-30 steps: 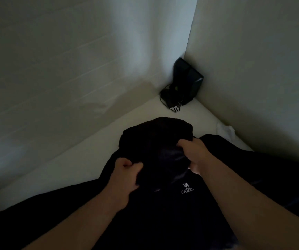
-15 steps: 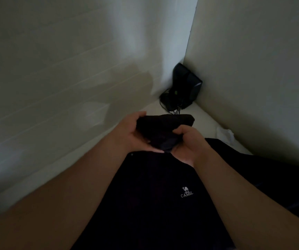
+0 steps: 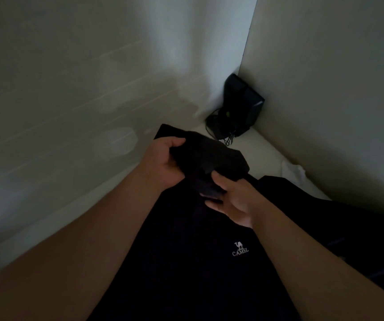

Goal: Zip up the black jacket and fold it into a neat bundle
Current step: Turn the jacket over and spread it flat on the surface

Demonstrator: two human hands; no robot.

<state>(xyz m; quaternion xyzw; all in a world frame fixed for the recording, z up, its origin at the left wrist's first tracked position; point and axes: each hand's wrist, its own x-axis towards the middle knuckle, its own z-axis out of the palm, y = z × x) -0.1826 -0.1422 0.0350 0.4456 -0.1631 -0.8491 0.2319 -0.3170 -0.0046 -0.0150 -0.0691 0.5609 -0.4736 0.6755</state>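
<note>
Pale walls (image 3: 70, 89) meet in a corner where a black device (image 3: 244, 105) sits among cables. The black jacket (image 3: 186, 262) lies lengthwise, hood end toward that corner. The left hand (image 3: 163, 163) grips the hood; the right hand (image 3: 232, 205), fingers loosely spread, rests beneath.

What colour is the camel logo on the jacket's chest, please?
White: the logo stands out against the black jacket, clearest in the head view.
</note>
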